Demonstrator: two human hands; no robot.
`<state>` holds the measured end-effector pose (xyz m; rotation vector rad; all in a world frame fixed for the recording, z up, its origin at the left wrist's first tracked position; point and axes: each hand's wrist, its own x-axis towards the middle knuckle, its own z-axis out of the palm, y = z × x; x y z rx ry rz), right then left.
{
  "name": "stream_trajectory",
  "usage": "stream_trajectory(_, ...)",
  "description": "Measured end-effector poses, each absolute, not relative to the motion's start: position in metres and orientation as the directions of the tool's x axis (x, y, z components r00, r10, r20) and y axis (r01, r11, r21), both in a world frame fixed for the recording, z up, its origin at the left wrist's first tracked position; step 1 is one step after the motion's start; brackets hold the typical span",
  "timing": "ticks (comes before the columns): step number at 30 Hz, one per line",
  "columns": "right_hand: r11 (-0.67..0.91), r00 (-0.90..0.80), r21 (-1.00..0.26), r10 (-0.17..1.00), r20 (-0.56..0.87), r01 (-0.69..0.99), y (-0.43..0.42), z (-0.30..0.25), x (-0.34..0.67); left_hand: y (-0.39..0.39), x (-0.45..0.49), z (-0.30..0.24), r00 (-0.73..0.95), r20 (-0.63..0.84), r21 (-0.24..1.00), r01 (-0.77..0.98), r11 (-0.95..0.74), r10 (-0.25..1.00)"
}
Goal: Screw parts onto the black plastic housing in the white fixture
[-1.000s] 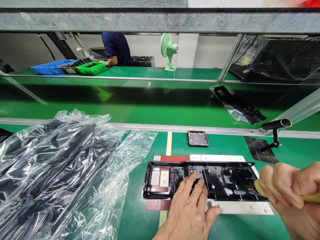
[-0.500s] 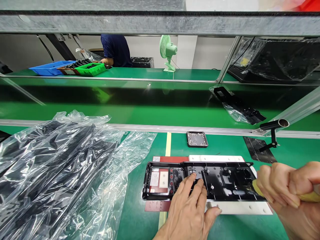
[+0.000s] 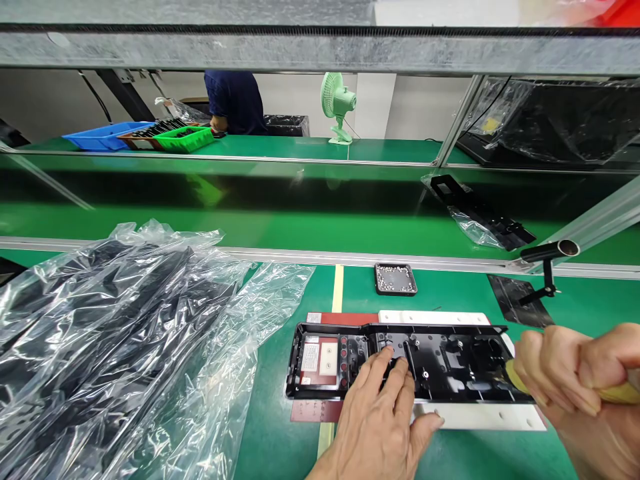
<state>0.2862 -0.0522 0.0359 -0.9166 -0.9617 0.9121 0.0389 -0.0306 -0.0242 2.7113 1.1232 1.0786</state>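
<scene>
The left hand point(image 3: 377, 427) lies flat on a long black plastic housing panel point(image 3: 450, 363). Its fingers point(image 3: 395, 373) are stretched and slightly spread over the panel's middle, gripping nothing, and the thumb rests on the near edge of the white rectangular slab point(image 3: 480, 417) underneath. The right hand point(image 3: 570, 377) is balled around a yellow-handled tool point(image 3: 617, 395), fingers wrapped tight on the handle. The tool's front end reaches the panel's right end; its tip is too small to make out.

The panel lies open side up on the slab and on a red-brown sheet point(image 3: 313, 410), low on the green bench point(image 3: 280, 433). Its left end crosses a yellow stripe point(image 3: 338, 287).

Just behind the panel sits a small black tray of silver screws point(image 3: 395, 278). To the left, a heap of clear plastic bags with black parts point(image 3: 115, 347) covers the bench. Beyond a metal rail runs a green conveyor belt point(image 3: 300, 227), carrying another bagged black part point(image 3: 480, 213). On the far bench stand a mint-green fan point(image 3: 339, 107), a blue tray point(image 3: 103, 133) and a green tray point(image 3: 185, 138), with a person in a dark blue shirt point(image 3: 235, 100) behind them.
</scene>
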Motion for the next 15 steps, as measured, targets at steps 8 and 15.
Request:
stream_trajectory(8, 0.341, 0.288, -0.919, 0.916, 0.279, -0.195, -0.0481, 0.0405, 0.2829, -0.0316, 0.0391, -0.0251, 0.492, 0.600, 0.265, 0.621, -0.738, 0.630)
stream_trajectory(15, 0.306, 0.312, -0.929, 0.921, 0.234, -0.207, -0.0498, 0.0421, 0.2828, -0.0320, 0.0393, -0.0258, 0.483, 0.602, 0.284, 0.615, -0.735, 0.636)
